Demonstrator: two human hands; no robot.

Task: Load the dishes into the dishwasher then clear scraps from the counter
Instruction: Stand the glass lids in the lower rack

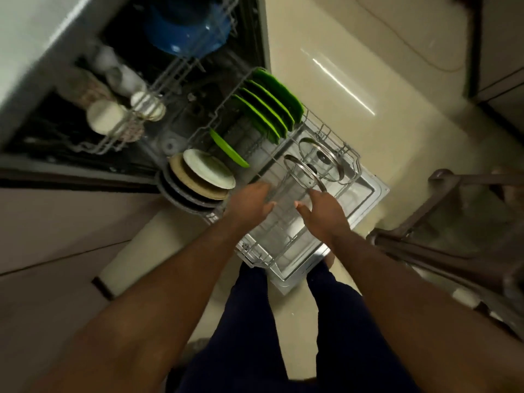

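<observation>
A glass lid [304,173] stands on edge in the pulled-out lower rack [262,252], just beyond the right hand [321,212], whose straight fingertips reach its near rim; whether they touch it I cannot tell. The thumb is spread wide, and the hand grasps nothing. The left hand [249,202] hovers beside it over the rack's bare wires, fingers relaxed and released. A second lid [323,158] stands just behind the first. Further into the rack are a row of green plates [269,109], a white plate [208,168] and dark plates [175,195]. The upper rack holds cups [105,117] and a blue bowl [187,29]. A chair [442,222] stands to the right.
</observation>
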